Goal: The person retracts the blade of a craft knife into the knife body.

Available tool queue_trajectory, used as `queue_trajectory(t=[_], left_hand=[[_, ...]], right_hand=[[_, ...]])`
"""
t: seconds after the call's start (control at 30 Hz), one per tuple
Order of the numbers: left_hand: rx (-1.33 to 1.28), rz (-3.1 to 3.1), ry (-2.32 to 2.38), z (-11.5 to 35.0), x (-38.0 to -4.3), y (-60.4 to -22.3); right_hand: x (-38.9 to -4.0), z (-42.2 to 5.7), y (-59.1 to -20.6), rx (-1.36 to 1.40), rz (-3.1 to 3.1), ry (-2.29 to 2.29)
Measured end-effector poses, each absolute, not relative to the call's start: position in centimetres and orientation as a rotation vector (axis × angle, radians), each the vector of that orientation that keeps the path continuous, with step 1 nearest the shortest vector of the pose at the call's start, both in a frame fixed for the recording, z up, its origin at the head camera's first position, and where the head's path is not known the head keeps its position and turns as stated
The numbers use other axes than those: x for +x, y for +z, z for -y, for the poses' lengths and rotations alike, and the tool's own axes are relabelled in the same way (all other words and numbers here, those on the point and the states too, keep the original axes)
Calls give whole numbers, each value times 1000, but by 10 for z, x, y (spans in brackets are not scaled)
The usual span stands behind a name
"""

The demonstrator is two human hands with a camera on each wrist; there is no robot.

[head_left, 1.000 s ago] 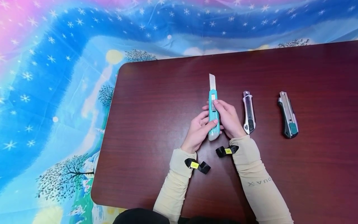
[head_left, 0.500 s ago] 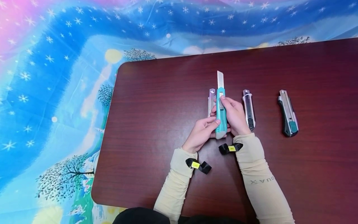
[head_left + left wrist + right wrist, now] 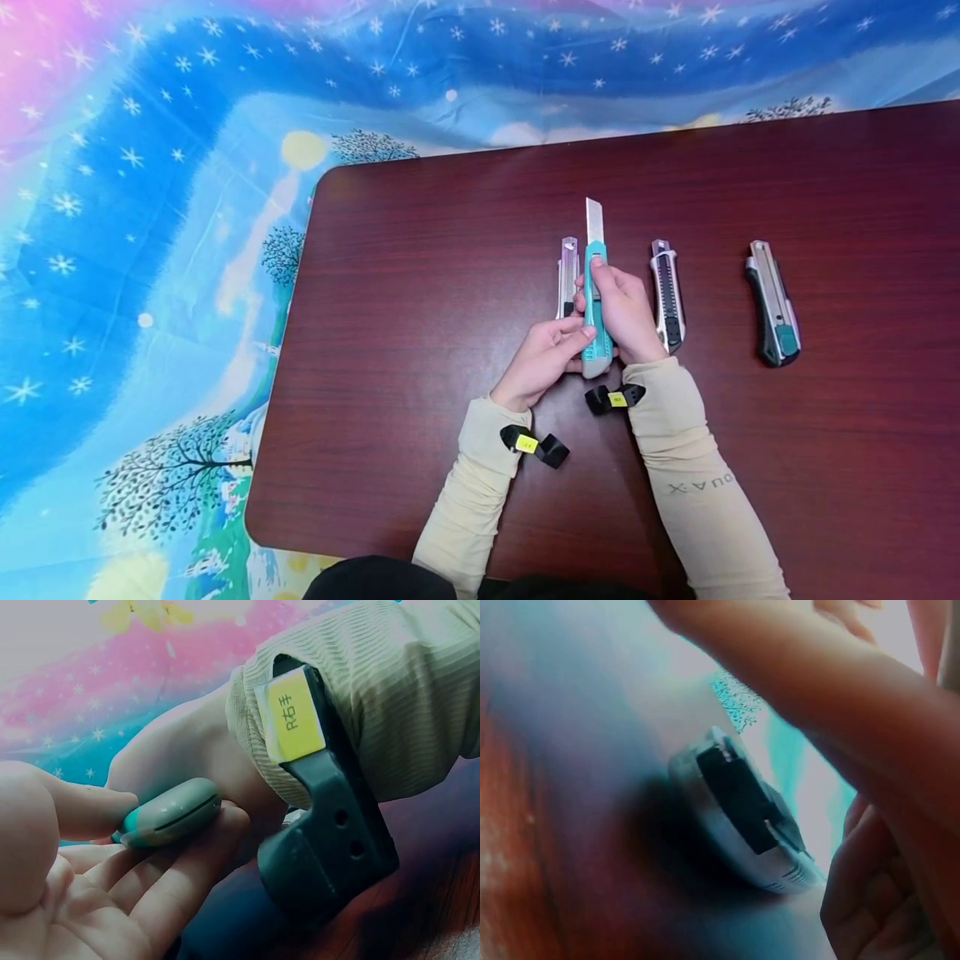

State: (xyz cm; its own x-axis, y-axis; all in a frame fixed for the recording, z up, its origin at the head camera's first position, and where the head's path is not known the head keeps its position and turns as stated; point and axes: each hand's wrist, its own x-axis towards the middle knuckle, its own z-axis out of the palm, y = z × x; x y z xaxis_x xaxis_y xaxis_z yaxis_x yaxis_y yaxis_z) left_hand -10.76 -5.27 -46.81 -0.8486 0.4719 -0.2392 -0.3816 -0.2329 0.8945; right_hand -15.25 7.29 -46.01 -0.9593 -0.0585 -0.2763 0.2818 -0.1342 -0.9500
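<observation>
A teal utility knife [image 3: 602, 340] with a grey butt end is held in both hands, its blade [image 3: 595, 221] out and pointing away from the body. My left hand [image 3: 534, 360] pinches the lower handle between thumb and fingers. In the left wrist view, the grey butt [image 3: 176, 814] shows between that thumb and fingers. My right hand [image 3: 628, 315] grips the upper handle from the right, thumb lying along its face near the blade opening. The slider is mostly hidden under that thumb.
Behind the hands lies a light-coloured utility knife [image 3: 567, 271], partly covered. Right of them are a silver-and-black knife [image 3: 667, 296] and a silver, black and green one [image 3: 772, 304], on the reddish-brown table [image 3: 405, 333]. A patterned cloth [image 3: 187, 208] surrounds the table's far and left edges.
Both hands have moved right with the teal knife, uncovering the light-coloured knife behind it, then slightly back toward the body. The right thumb now sits nearer the blade opening.
</observation>
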Motion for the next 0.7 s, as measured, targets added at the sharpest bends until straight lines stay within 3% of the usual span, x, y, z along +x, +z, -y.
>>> queue_trajectory(t=[0.7], left_hand=[[-82, -1504, 2114, 54, -107, -469]], right_hand=[[-149, -64, -460, 125, -2071, -2174]])
